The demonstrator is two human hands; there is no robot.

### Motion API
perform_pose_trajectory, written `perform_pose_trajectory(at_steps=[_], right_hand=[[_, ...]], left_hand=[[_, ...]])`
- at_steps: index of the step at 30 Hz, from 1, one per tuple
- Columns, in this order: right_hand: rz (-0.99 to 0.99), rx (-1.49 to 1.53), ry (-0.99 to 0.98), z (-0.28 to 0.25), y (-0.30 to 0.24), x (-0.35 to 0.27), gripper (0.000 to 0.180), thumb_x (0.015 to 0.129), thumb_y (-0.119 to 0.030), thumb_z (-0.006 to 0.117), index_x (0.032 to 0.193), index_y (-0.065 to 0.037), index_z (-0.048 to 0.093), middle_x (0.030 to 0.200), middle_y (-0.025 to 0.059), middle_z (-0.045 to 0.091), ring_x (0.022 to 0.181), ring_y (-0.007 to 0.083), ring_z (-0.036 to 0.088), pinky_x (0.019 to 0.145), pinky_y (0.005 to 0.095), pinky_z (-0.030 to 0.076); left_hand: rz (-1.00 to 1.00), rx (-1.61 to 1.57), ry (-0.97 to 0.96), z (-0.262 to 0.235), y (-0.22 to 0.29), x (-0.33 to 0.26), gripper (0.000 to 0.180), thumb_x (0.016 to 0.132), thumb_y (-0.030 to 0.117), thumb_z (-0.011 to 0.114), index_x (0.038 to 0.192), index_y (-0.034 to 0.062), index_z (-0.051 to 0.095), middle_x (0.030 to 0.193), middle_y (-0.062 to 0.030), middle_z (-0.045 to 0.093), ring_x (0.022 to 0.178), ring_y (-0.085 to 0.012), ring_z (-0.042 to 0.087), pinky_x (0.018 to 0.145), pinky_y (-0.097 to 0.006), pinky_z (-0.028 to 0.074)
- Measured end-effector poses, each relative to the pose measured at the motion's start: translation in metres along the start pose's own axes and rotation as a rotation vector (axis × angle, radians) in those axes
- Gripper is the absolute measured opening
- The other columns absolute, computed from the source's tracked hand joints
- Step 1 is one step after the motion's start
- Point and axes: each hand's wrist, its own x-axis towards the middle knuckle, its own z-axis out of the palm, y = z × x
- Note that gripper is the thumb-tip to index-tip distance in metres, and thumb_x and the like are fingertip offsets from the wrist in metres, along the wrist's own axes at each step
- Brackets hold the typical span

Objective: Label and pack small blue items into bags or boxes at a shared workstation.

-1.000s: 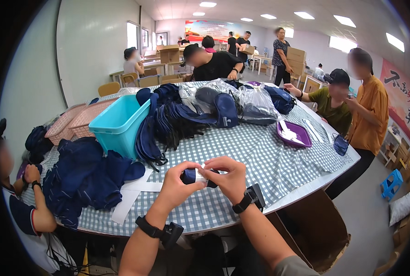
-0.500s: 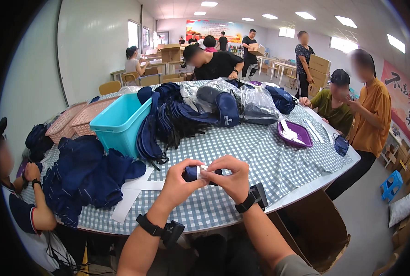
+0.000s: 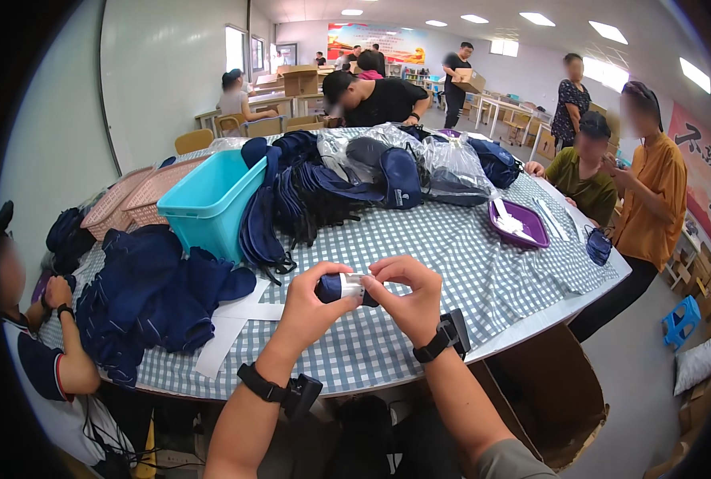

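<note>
Left hand: the left hand [image 3: 311,307] is raised over the near edge of the table, fingers curled round the dark end of a small navy item [image 3: 341,288], pinching it firmly
Right hand: the right hand [image 3: 407,297] meets it from the other side, fingertips closed on the pale end of the same piece, so the two hands are together, nearly touching
Held piece: small, rolled or folded, navy with a whitish part at the right; what exactly it is I cannot tell from here
Where it is: lifted just above the checked tablecloth [image 3: 451,263], between both hands, in front of the person's chest
Wrists: a black band with a small device sits on each wrist [image 3: 278,391]
Near the left hand: white paper strips [image 3: 235,319] lie on the cloth, and beside them a heap of navy fabric [image 3: 148,291]
Further back: a turquoise plastic bin [image 3: 207,203], pink baskets [image 3: 132,195] to its left, and a pile of navy bags [image 3: 323,188], some in clear wrapping
Right side of table: a purple tray [image 3: 519,223] with pale bits in it
Others: a person in an orange top [image 3: 651,191] stands at the far right edge, another in a black shirt [image 3: 375,96] bends over the far side
Below the table: an open cardboard box [image 3: 555,391] on the floor by the right forearm
</note>
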Motion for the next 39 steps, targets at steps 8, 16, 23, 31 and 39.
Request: perform_pose_trajectory(at_steps=[8,16,23,31,39], right_hand=[[0.122,0.002,0.021,-0.001,0.001,0.0,0.012,0.079,0.001,0.07,0.074,0.0,0.059,0.09,0.0126,0.076,0.081,0.0174,0.074,0.076,0.0285,0.059],[0.133,0.012,0.09,-0.002,0.002,-0.001,0.01,0.083,-0.003,0.075,0.08,0.001,0.066,0.09,0.0116,0.076,0.078,0.0164,0.074,0.074,0.0276,0.06],[0.149,-0.023,0.119,0.001,-0.001,0.0,0.011,0.082,-0.005,0.08,0.083,0.0,0.07,0.083,0.0086,0.074,0.075,0.0151,0.073,0.071,0.0274,0.061],[0.075,0.032,0.162,0.001,0.002,0.0,0.011,0.083,-0.003,0.079,0.087,0.0,0.069,0.087,0.009,0.073,0.078,0.0151,0.073,0.073,0.0273,0.06],[0.144,0.153,0.156,-0.002,-0.001,-0.002,0.02,0.083,-0.002,0.079,0.097,0.0,0.065,0.087,0.0093,0.073,0.079,0.0163,0.074,0.069,0.0244,0.059]], left_hand=[[-0.019,0.021,0.012,0.002,-0.001,0.003,0.039,0.071,0.008,0.082,0.106,0.0014,0.068,0.096,-0.0061,0.068,0.088,-0.0121,0.065,0.079,-0.027,0.054],[-0.042,0.036,0.003,0.004,0.001,0.003,0.038,0.07,0.009,0.083,0.105,0.0018,0.068,0.095,-0.0053,0.068,0.086,-0.0117,0.065,0.079,-0.027,0.054],[-0.055,0.024,-0.025,0.005,-0.001,-0.002,0.041,0.071,0.011,0.083,0.107,0.0017,0.068,0.095,-0.005,0.067,0.085,-0.0112,0.064,0.078,-0.026,0.054],[-0.084,0.02,0.024,0.004,0.0,-0.001,0.046,0.07,0.011,0.083,0.11,-0.0026,0.066,0.096,-0.0067,0.066,0.083,-0.0122,0.065,0.076,-0.027,0.055],[-0.123,-0.084,0.043,0.005,-0.004,0.001,0.048,0.074,0.008,0.08,0.115,-0.0074,0.061,0.097,-0.0121,0.066,0.085,-0.0148,0.069,0.071,-0.026,0.06]])
